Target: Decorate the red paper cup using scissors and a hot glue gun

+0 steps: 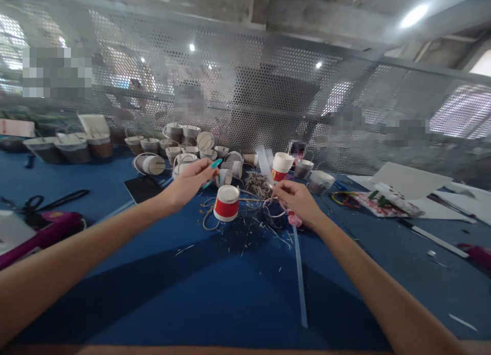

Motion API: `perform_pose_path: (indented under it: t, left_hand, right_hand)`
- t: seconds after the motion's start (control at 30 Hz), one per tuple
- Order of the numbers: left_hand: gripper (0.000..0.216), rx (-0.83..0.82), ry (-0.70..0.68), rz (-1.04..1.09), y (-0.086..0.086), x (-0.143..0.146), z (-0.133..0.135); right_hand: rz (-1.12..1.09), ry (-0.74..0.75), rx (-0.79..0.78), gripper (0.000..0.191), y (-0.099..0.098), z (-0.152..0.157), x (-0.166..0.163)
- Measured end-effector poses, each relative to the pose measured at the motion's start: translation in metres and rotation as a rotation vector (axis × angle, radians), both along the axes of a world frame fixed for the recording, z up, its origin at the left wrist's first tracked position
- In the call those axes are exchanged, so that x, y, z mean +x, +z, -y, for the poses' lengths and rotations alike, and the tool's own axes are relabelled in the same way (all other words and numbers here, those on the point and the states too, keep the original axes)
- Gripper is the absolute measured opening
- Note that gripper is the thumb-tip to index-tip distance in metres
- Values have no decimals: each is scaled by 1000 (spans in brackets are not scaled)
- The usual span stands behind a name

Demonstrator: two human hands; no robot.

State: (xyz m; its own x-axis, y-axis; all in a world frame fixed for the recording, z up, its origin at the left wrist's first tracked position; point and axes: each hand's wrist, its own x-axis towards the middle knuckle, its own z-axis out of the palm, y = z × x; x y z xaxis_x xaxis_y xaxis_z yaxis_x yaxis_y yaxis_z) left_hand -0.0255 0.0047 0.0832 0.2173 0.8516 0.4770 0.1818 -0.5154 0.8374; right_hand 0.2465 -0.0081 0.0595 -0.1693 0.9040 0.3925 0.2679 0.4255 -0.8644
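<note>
1. The left hand [187,183] is above the bench [164,288], just left of and beyond the red-and-white paper cup [226,211]. Its grip is loosely parted, with a gap between the teal fingertips [216,163] and nothing visibly held.
2. The right hand [293,196] is to the right of that cup, at the right edge of a heap of twine pieces [258,185]. Its grip is nearly closed, thumb and fingers close together; I cannot tell whether it has hold of something thin.
3. The cup stands upside down between the 2 hands, on the near side of the heap.
4. A stack of paper cups [282,167] stands beyond the right hand.
5. Small grey buckets [76,150] fill the far left, some upright, some on their sides.
6. A translucent strip [299,278] lies near, below the pink piece [294,220].
7. A purple tool [49,231] lies left.
</note>
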Motion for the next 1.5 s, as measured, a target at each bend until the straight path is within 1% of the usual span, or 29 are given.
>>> perform_pose_path:
  t: [0.1,0.13,0.2,0.3,0.37,0.4,0.43,0.5,0.57,0.67,0.73,0.77,0.83,0.93,0.97,1.03,1.1,1.2,1.27,1.3,1.37,1.4,1.43,1.5]
  left_hand:
    - [17,124,162,-169,-2,-8,-8]
    - [15,164,196,-247,-3,-10,-10]
    - [20,253,230,-444,-2,-14,-11]
    - [29,404,207,-745,3,-18,-9]
    - [36,459,158,-867,8,-20,-8]
    - [39,451,113,-888,11,-21,-7]
    - [40,417,51,-875,14,-22,-7]
    - [40,298,-107,-739,17,-22,-7]
    - [39,180,-224,-495,17,-21,-7]
    - [41,60,-329,-89,14,-17,-3]
    - [43,-30,-443,76,11,-13,2]
    - [43,-82,-505,113,10,-11,5]
    - [42,-188,-610,123,10,-9,10]
    - [39,-288,-663,104,12,-8,14]
    - [38,-304,-650,102,12,-8,14]
    - [37,-302,-553,81,13,-10,10]
    - [36,-254,-367,25,13,-12,4]
    - [31,-163,-24,-114,12,-16,-8]
    - [25,-107,154,-248,9,-21,-15]
    - [22,-72,210,-323,7,-23,-19]
    - [17,7,262,-405,3,-28,-25]
    - [17,48,261,-400,2,-30,-27]
    - [25,98,255,-380,0,-32,-29]
    - [56,196,236,-367,-1,-33,-31]
  right_hand:
    - [-80,-84,-2,33,-5,-4,5]
    - [-95,-92,-4,33,-6,-5,6]
    - [-113,-83,-2,32,-7,-6,6]
    - [-130,-69,5,32,-6,-6,4]
    - [-155,-51,-8,34,-5,-4,2]
    - [-170,-36,-27,34,-4,-4,2]
    - [-184,-20,-49,35,-4,-4,1]
    - [-201,6,-94,37,-5,-4,0]
    - [-204,11,-120,37,-9,-6,-1]
    - [-189,10,-130,37,-15,-9,-3]
    - [-172,13,-133,36,-19,-9,-4]
    - [-162,16,-134,35,-20,-9,-5]
    - [-140,11,-126,34,-20,-8,-5]
    - [-121,-20,-95,34,-19,-7,-5]
    - [-120,-34,-86,35,-19,-8,-4]
    - [-126,-59,-72,35,-18,-9,-4]
    - [-133,-89,-49,35,-17,-9,-3]
    - [-138,-140,10,34,-15,-8,-3]
    - [-138,-179,52,33,-15,-6,-3]
    - [-138,-197,72,32,-15,-6,-2]
    - [-133,-241,113,30,-16,-7,-1]
    - [-121,-263,131,29,-17,-7,-1]
    - [-100,-283,151,29,-18,-8,0]
    - [0,-335,205,32,-18,-8,1]
